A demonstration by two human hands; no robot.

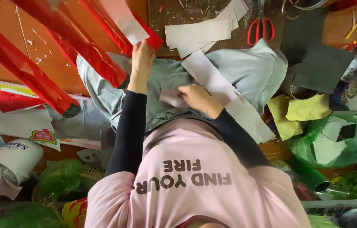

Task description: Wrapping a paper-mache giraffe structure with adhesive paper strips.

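My left hand [141, 57] reaches forward and pinches the corner of a red foil sheet [152, 39] with a white paper backing. On my lap, my right hand [196, 98] holds a small pale paper piece [169, 98]. This hand rests on a long white paper strip [214, 80] that runs diagonally across my grey trousers [256, 67]. Both arms wear dark sleeves under a pink shirt.
Rolls of red foil [71, 40] lie on the orange floor at left. A stack of white zigzag-edged strips [203, 33] and red-handled scissors [260, 29] sit ahead. Dark grey sheets [319, 57], yellow paper [303, 110] and a green plastic bag [347, 141] crowd the right.
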